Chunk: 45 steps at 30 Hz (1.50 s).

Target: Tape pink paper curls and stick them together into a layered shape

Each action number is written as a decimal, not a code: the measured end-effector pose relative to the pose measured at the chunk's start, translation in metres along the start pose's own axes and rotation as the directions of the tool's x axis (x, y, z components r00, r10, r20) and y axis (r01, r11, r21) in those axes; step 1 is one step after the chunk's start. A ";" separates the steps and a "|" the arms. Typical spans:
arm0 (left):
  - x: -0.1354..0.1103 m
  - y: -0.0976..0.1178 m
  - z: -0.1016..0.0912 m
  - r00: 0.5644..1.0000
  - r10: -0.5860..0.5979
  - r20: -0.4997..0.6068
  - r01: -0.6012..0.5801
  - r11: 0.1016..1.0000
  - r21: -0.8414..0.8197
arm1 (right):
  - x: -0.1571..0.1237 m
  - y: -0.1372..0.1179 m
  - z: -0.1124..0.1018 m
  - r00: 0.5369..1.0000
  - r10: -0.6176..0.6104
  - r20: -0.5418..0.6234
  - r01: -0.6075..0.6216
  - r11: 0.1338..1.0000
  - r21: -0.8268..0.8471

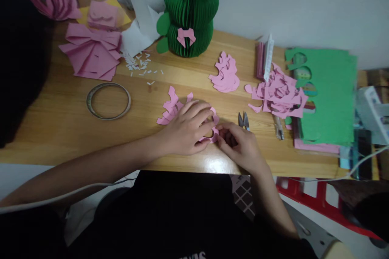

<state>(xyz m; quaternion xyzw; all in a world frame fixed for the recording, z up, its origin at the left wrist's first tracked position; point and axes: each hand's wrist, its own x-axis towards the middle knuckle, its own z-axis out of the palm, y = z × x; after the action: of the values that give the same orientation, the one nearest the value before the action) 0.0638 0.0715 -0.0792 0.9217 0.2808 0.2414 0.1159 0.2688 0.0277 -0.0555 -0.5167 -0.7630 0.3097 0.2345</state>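
Note:
My left hand point(186, 128) lies flat, fingers stretched out, pressing on a fan of pink paper cut-outs point(170, 109) near the wooden table's front edge. My right hand point(240, 145) is curled beside it, fingers pinched on the right end of the same pink pieces point(212, 132). Small thread snips point(243, 120) lie just beyond my right hand. A second stack of pink cut-outs point(225, 73) sits farther back.
A tape roll point(108, 100) lies at the left. Folded pink paper point(92, 52) and white scraps point(139, 64) are at the back left. A green honeycomb paper figure point(189, 10) stands by the wall. Pink offcuts point(278, 93) and green sheets point(330, 97) are at the right.

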 end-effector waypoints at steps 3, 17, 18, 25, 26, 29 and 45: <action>0.000 0.000 -0.001 1.000 0.017 -0.018 -0.017 1.000 0.006 | -0.001 0.001 -0.001 1.000 -0.026 -0.007 0.025 0.999 -0.020; -0.001 0.001 0.001 1.000 -0.003 -0.016 0.003 1.000 0.007 | -0.002 0.003 0.002 0.996 -0.076 -0.046 0.072 0.994 -0.085; -0.001 0.001 0.001 1.000 0.002 -0.020 -0.002 1.000 0.010 | -0.002 0.003 0.002 0.997 -0.069 -0.047 0.065 0.994 -0.087; 0.000 0.002 -0.003 0.997 0.063 -0.033 -0.063 0.998 0.011 | -0.003 0.004 -0.001 0.997 -0.008 -0.082 0.006 1.000 -0.029; 0.000 0.002 -0.003 0.994 0.095 -0.046 -0.094 0.995 0.018 | -0.003 0.004 -0.002 0.997 -0.006 -0.083 0.004 1.000 -0.025; -0.001 0.002 -0.003 0.980 0.179 -0.083 -0.177 0.983 0.040 | -0.004 0.003 -0.002 0.998 -0.012 -0.059 0.010 0.999 -0.035; 0.001 0.001 -0.002 0.971 0.205 -0.119 -0.203 0.979 0.029 | 0.002 0.001 -0.004 0.994 -0.093 0.063 0.097 0.994 -0.054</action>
<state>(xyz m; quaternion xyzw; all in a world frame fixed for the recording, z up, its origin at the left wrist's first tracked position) 0.0641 0.0715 -0.0763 0.9302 0.1930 0.3054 0.0655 0.2713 0.0308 -0.0532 -0.4767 -0.8019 0.2918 0.2111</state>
